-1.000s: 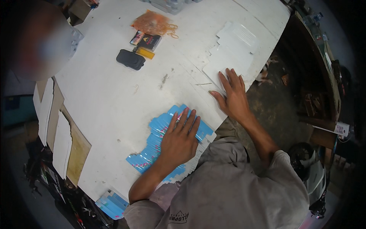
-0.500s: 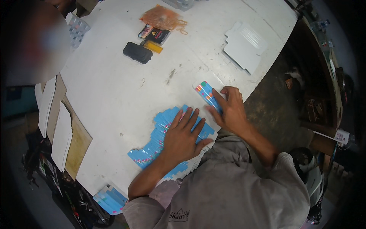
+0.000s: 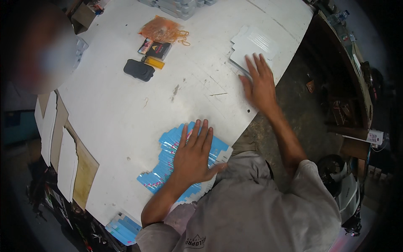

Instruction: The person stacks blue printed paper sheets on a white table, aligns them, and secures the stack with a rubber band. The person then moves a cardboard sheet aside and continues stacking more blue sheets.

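My left hand (image 3: pixel 194 156) lies flat, fingers stretched out, on a fanned spread of flat blue cardboard carton blanks (image 3: pixel 159 171) at the table's near edge. Part of that fan is hidden under the palm and forearm. Farther off to the right, my right hand (image 3: pixel 261 85) reaches over the near edge of a stack of white, flat notched card pieces (image 3: pixel 255 41). Its fingers are extended with the thumb apart, and nothing shows in its grasp. Whether the fingertips touch the stack, I cannot tell.
A dark case (image 3: pixel 139 70), a yellow lighter (image 3: pixel 154 63), a small black box (image 3: pixel 159 50) and an orange plastic bag (image 3: pixel 161 29) lie toward the back. More blue blanks (image 3: pixel 124 228) sit at the near left corner. Torn boards (image 3: pixel 86 176) overhang the left edge. Another person appears at upper left.
My right hand has let go of the blue carton blank and moved away from me to the white stack. My left hand stays on the fan. The view has shifted slightly.
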{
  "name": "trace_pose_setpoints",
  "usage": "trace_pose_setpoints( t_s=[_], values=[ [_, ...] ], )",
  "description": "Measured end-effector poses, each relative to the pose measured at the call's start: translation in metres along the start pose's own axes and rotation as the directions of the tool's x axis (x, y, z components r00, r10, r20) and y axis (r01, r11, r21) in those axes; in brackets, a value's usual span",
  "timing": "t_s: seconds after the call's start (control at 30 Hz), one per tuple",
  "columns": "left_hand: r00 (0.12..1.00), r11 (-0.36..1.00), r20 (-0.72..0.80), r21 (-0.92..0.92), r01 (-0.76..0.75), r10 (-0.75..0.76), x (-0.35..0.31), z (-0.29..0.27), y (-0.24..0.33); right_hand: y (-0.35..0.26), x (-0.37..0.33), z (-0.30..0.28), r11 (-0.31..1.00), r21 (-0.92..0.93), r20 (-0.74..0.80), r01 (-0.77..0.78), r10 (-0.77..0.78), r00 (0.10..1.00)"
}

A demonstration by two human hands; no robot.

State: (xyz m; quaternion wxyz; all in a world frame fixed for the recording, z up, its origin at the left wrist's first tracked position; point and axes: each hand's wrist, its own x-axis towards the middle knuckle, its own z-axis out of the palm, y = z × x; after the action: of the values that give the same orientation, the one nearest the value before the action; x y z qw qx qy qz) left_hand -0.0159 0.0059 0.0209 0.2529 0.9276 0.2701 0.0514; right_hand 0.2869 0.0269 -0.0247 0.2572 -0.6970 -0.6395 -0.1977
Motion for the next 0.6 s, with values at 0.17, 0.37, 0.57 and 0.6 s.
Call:
trace_pose_setpoints(
  t_s=[0.17, 0.37, 0.57, 0.6],
  values=[
    [1.000, 1.000, 0.013, 0.003, -0.010, 0.010, -0.001, 0.016, -0.009, -0.022, -0.028, -0.019, 0.717, 0.539, 0.403, -0.442, 0.242, 0.883],
    [0.998, 1.000, -0.058, 0.022, 0.006, -0.005, -0.002, 0.016, -0.004, -0.069, -0.038, -0.034, 0.888, 0.438, 0.339, -0.139, -0.021, 0.940],
    [0.999, 0.976, 0.025, 0.214, -0.036, 0.032, 0.002, 0.008, -0.002, -0.090, -0.040, -0.057, 0.640, 0.456, 0.855, -0.619, -0.121, 0.505],
    [0.998, 0.977, 0.059, 0.209, -0.041, 0.030, 0.002, 0.008, -0.004, -0.084, -0.037, -0.053, 0.692, 0.433, 0.811, -0.578, -0.020, 0.584]
  ],
)
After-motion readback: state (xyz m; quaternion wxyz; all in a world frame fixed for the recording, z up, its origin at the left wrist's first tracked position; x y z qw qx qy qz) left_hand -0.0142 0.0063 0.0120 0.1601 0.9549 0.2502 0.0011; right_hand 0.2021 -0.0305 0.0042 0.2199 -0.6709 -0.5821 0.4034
